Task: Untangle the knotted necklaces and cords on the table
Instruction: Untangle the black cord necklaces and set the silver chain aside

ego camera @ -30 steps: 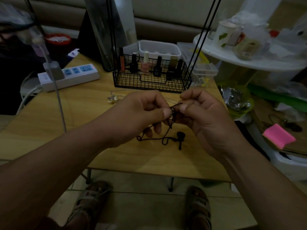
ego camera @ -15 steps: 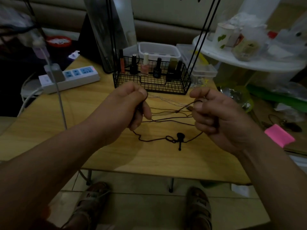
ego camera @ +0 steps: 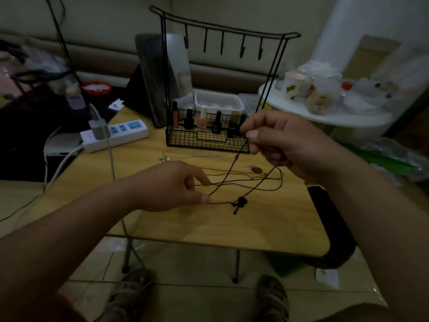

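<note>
Black cord (ego camera: 227,170): strung between my hands, its knot (ego camera: 241,202) lying mid-table (ego camera: 255,226).
Left hand (ego camera: 169,187): low, near side, pinching cord strands.
Right hand (ego camera: 285,142): raised, far right, pinching cord.

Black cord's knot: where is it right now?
Head view: the knot of the black cord lies on the wooden table near its front centre, just right of the left hand and below-left of the raised right hand.
</note>
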Demonstrator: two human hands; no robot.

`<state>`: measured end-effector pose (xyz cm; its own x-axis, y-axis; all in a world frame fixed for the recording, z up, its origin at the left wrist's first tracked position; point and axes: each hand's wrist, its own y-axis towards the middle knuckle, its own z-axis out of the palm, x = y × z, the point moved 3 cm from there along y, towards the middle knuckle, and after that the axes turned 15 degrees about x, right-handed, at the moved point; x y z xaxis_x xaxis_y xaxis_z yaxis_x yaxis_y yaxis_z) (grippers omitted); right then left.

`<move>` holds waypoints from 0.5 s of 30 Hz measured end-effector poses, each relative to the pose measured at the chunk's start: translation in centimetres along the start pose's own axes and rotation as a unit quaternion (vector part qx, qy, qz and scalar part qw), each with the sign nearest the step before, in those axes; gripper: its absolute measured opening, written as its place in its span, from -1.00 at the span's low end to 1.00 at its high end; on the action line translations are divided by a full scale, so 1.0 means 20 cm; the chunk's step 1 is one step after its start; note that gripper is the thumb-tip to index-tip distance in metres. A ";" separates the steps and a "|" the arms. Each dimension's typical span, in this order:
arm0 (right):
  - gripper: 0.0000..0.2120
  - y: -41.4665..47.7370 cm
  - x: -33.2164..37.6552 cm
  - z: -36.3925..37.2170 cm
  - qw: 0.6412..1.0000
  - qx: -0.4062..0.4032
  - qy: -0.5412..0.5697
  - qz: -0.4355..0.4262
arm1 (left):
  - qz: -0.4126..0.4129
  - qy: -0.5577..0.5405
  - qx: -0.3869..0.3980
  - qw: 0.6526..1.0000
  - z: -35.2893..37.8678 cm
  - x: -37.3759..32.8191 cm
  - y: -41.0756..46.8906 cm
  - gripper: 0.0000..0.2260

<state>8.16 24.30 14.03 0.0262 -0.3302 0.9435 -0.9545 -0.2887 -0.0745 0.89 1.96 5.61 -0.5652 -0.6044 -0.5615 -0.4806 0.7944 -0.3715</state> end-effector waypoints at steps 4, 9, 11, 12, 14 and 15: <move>-0.86 0.00 -0.03 0.01 0.998 -0.015 -0.050 0.036 | -0.003 -0.002 0.001 1.000 -0.05 0.06 -0.01 -0.93; -0.85 -0.03 -0.06 0.03 0.998 -0.034 -0.019 0.040 | -0.036 -0.004 0.030 0.999 -0.03 0.07 -0.04 -0.70; -0.84 -0.05 0.00 0.01 0.999 -0.044 -0.014 0.027 | -0.028 0.050 0.050 0.997 -0.07 0.03 -0.08 -0.76; -0.84 -0.06 0.04 -0.01 0.998 -0.049 -0.016 0.021 | -0.015 0.048 0.043 0.998 -0.11 0.01 -0.11 -0.80; -0.82 -0.09 0.11 -0.08 0.997 -0.058 -0.039 0.020 | 0.018 -0.025 -0.007 1.000 -0.22 -0.03 -0.19 -0.78; -0.82 -0.10 0.13 -0.11 0.996 -0.063 -0.056 0.027 | 0.032 -0.088 -0.036 0.995 -0.29 -0.03 -0.23 -0.75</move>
<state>9.54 26.03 17.36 -0.0008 -0.4418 0.8971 -0.9849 -0.1550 -0.0772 -0.39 -1.64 12.00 -0.4723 -0.5282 -0.7057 -0.4978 0.8205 -0.2810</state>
